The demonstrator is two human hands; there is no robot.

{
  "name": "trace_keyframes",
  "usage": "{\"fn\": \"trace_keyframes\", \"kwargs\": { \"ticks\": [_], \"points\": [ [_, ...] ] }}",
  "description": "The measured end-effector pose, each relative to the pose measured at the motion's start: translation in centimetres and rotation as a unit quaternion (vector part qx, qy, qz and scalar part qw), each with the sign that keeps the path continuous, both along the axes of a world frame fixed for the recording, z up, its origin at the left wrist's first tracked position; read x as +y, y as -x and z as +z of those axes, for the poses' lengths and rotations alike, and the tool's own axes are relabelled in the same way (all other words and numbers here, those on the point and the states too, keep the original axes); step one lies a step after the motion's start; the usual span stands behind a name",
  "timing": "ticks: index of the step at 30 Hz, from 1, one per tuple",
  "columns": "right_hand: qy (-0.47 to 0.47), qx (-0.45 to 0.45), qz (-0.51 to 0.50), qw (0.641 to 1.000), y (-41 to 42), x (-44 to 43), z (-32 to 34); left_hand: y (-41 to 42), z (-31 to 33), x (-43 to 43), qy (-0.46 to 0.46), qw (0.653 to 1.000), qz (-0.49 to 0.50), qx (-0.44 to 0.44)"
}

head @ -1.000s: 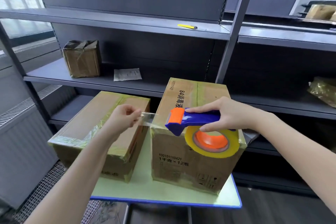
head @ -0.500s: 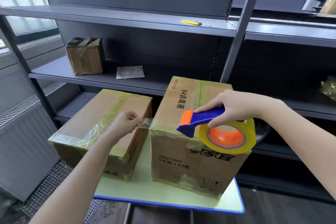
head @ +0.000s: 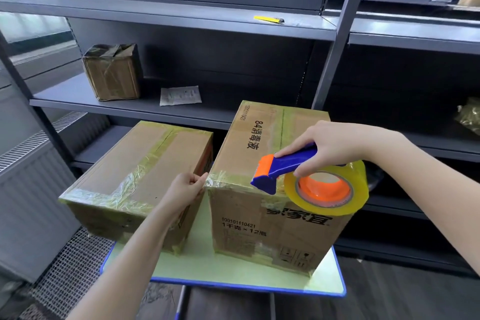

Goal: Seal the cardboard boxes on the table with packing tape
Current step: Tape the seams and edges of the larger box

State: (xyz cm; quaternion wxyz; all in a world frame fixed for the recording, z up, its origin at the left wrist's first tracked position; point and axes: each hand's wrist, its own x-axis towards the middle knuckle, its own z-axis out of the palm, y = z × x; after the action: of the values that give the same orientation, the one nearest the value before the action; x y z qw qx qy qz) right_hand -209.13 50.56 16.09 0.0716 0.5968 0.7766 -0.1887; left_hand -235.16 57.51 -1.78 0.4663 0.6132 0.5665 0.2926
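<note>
dark grey shelving [head: 181, 21] fills the background beyond both hands, and a pale green worktop [head: 233, 270] with a blue rim is seen below them. two cardboard boxes are carried on the worktop, both already banded with yellowish tape: a low box [head: 124, 163] under and to the left of the left hand [head: 185, 189], and a taller printed box [head: 259, 215] between the hands. the left hand is curled, and the tape end [head: 207, 179] is pinched in its fingertips at the near left top corner of the taller box. the blue handle of a tape dispenser [head: 285, 166] is gripped by the right hand [head: 335, 145] over the near top edge of that box. its orange cutter head is pointed toward the left hand, and the yellow tape roll [head: 358, 205] on an orange hub hangs just below the right hand, before the box's near face. whether the cutter touches the cardboard cannot be told. beyond the left hand, a small taped box [head: 111, 73] and a sheet of paper [head: 180, 95] lie on a shelf.
</note>
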Motion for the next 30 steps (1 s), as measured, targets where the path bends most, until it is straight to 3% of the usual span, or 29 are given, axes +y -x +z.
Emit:
{"fn": "trace_keyframes", "kwargs": {
  "ticks": [10, 13, 15, 17, 20, 23, 26, 30],
  "points": [
    [-0.004, -0.008, 0.01, 1.0, 0.0, 0.2, 0.0, 0.0, 1.5, 0.1, -0.066, 0.984, -0.031, 0.161],
    [-0.003, -0.029, 0.015, 0.999, -0.1, 0.2, 0.1, 0.0, 0.4, -0.2, -0.066, 0.987, -0.022, 0.147],
    [0.001, -0.025, 0.013, 1.0, -0.5, 0.1, 0.2, -0.5, 0.2, -0.8, -0.145, 0.983, 0.024, 0.112],
    [0.003, -0.014, 0.009, 1.0, -0.9, 0.1, 0.2, -1.2, 0.9, -1.5, -0.244, 0.966, 0.048, 0.073],
    [0.003, -0.011, 0.011, 1.0, -1.1, 0.0, 0.2, -2.4, 2.0, -3.1, -0.321, 0.945, -0.014, 0.067],
    [0.004, -0.012, 0.014, 1.0, -1.1, -0.1, 0.2, -4.0, 2.1, -5.2, -0.412, 0.894, -0.111, 0.14],
    [0.006, -0.015, 0.018, 1.0, -1.0, 0.0, 0.2, -6.3, 0.7, -6.0, -0.467, 0.825, -0.134, 0.288],
    [0.009, -0.026, 0.028, 0.999, -0.7, 0.3, 0.1, -6.6, -1.5, -4.6, -0.514, 0.814, -0.121, 0.242]
  ]
}}
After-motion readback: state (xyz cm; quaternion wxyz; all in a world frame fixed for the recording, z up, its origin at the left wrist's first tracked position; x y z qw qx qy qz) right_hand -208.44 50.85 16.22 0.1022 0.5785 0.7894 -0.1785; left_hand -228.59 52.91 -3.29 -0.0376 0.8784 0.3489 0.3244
